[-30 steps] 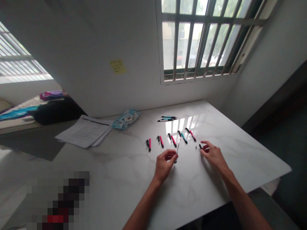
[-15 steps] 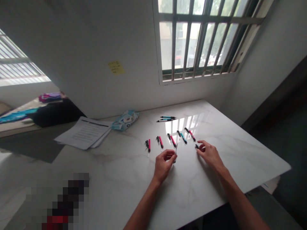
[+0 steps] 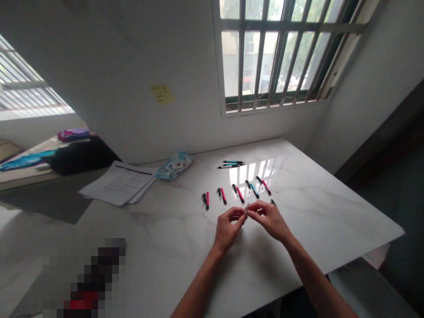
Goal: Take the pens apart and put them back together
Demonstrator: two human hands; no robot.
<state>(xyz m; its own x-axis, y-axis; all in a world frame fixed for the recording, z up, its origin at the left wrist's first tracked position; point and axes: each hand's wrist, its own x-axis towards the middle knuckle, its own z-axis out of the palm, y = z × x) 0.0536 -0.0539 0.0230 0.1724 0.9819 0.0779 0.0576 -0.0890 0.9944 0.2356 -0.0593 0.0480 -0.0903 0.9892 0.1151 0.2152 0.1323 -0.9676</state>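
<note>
My left hand (image 3: 228, 227) pinches a thin grey pen refill (image 3: 246, 207) just above the white marble table (image 3: 331, 221). My right hand (image 3: 270, 218) has come in beside it, its fingertips meeting the refill's tip; whether it also holds a small part I cannot tell. A small black pen piece (image 3: 273, 202) lies just behind my right hand. Beyond the hands is a row of taken-apart pens: pink barrels (image 3: 223, 195) with black caps and one teal barrel (image 3: 254, 190).
Whole pens (image 3: 232, 164) lie farther back near the window's reflection. A blue wipes packet (image 3: 174, 164) and a stack of papers (image 3: 119, 182) sit at the back left. The table's right edge drops off at the far right.
My right hand moved left from the black piece on the table to meet my left hand at the refill. My left hand stayed in place.
</note>
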